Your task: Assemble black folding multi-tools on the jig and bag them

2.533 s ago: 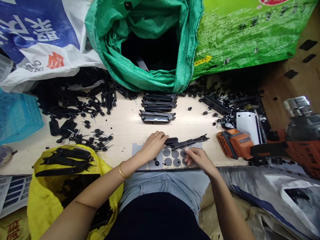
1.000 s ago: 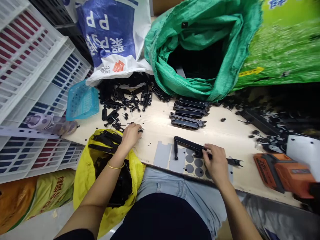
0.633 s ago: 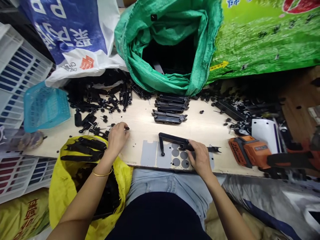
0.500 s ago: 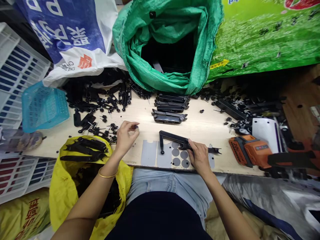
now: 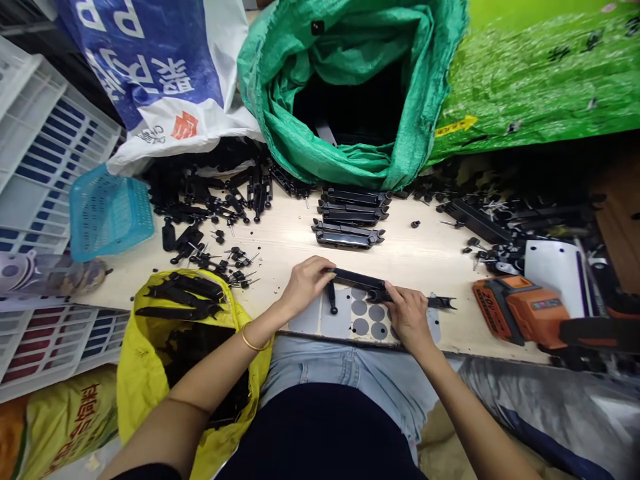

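A black jointed plastic arm (image 5: 357, 278) lies slantwise over the front of the workbench, its short ball-ended link (image 5: 332, 298) hanging toward me at the left end. My right hand (image 5: 409, 317) grips it near the right-hand joint; a forked black end (image 5: 443, 303) sticks out past the fingers. At the left joint, my left hand (image 5: 309, 285) pinches a small black part, mostly hidden by the fingertips. Beneath the arm are grey pads (image 5: 336, 320) and grey round discs (image 5: 361, 327). Several similar folded black arms (image 5: 349, 235) are stacked beyond.
Loose black parts and screws (image 5: 240, 257) lie to the left, beside a blue basket (image 5: 111, 217). A yellow sack (image 5: 133, 373) with black parts stands front left. The green sack (image 5: 270, 127) is at the back. An orange battery-powered tool (image 5: 523, 310) sits right.
My left hand has moved right, from above the bare wood to the arm's left joint, with the small black part. My right hand keeps its grip. The whole view has shifted slightly.
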Motion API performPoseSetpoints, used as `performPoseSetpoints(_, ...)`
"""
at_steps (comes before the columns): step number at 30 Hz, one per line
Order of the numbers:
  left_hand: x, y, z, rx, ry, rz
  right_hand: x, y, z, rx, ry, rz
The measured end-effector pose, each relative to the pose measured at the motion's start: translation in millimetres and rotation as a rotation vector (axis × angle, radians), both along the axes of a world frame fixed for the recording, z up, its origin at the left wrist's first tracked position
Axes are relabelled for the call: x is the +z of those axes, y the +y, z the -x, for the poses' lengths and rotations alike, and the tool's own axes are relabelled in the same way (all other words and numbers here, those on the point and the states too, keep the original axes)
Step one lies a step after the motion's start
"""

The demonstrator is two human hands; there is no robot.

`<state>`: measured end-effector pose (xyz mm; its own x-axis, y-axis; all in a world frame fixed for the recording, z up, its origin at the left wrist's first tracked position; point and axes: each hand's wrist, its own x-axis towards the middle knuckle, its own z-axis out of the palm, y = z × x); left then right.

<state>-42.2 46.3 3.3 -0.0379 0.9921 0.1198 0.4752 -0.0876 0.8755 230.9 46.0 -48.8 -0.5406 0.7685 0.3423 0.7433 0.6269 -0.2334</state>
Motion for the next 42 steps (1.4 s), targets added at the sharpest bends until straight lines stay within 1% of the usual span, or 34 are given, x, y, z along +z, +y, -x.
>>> performPoseSetpoints(2,1.8,-0.2,3.7,-0.099,0.170,-0.097,-1.3,-1.2,0.8,0.001,-0.022,-0.003)
performPoseSetpoints(3,1.0,1.2,6.0,-0.127,0.222,-0.122,-1.8,-2.0,1.3,0.001,-0.031,-0.001)
performPoseSetpoints(5,-3.1,6.5,10.5,-0.164,0.279,-0.123,-2.7,-3.7,2.3,-0.001,-0.049,0.005)
performPoseSetpoints(8,-7.8,17.2,16.0,-0.245,0.312,-0.037,-3.2,-3.8,1.3,0.016,-0.080,0.014)
performPoseSetpoints(11,-5.7,24.7,19.6,-0.313,0.311,0.049,-1.8,2.8,-4.9,0.073,-0.110,0.033)
performPoseSetpoints(15,-3.3,19.6,19.7,-0.390,0.266,0.056,1.1,16.3,-13.9,0.193,-0.132,0.073)
performPoseSetpoints(17,-6.5,12.6,17.0,-0.370,0.231,0.034,1.6,17.3,-12.6,0.207,-0.126,0.047)
performPoseSetpoints(18,-8.8,9.5,15.3,-0.330,0.218,0.023,1.5,15.6,-10.0,0.181,-0.126,0.023)
performPoseSetpoints(20,-13.4,6.6,12.2,-0.239,0.202,0.020,0.8,9.0,-2.9,0.078,-0.134,-0.018)
performPoseSetpoints(21,-15.0,7.2,11.3,-0.215,0.194,0.032,0.3,5.4,0.6,0.029,-0.136,-0.028)
performPoseSetpoints(23,-16.2,11.7,11.9,-0.239,0.182,0.069,-0.4,0.3,5.2,-0.011,-0.131,-0.030)
performPoseSetpoints(27,-13.8,17.4,22.6,-0.400,0.112,0.149,0.4,0.9,3.7,0.050,-0.125,-0.061)
performPoseSetpoints(28,-12.8,15.0,26.5,-0.405,0.087,0.155,0.7,1.9,2.5,0.055,-0.127,-0.068)
performPoseSetpoints(30,-10.6,5.1,33.4,-0.344,0.089,0.125,0.7,3.2,0.7,0.049,-0.135,-0.072)
performPoseSetpoints(32,-7.6,-9.0,36.0,-0.249,0.190,0.038,-0.6,3.3,0.0,0.039,-0.146,-0.067)
performPoseSetpoints(33,-5.9,-15.9,34.5,-0.236,0.268,-0.015,-1.5,3.1,0.1,0.035,-0.152,-0.060)
performPoseSetpoints(34,-4.1,-21.8,30.9,-0.262,0.355,-0.063,-2.2,2.9,0.4,0.033,-0.157,-0.049)
performPoseSetpoints(35,-2.3,-26.1,25.3,-0.330,0.444,-0.099,-2.5,2.8,0.8,0.030,-0.158,-0.036)
performPoseSetpoints(38,2.9,-27.0,0.2,-0.617,0.689,-0.137,2.5,1.5,3.2,0.025,-0.122,0.003)
performPoseSetpoints(40,8.9,-19.7,-17.2,-0.709,0.803,-0.155,12.3,-1.1,5.8,0.016,-0.061,0.048)
performPoseSetpoints(42,19.4,-10.5,-31.6,-0.734,0.870,-0.201,26.8,-5.6,9.1,-0.004,0.020,0.101)
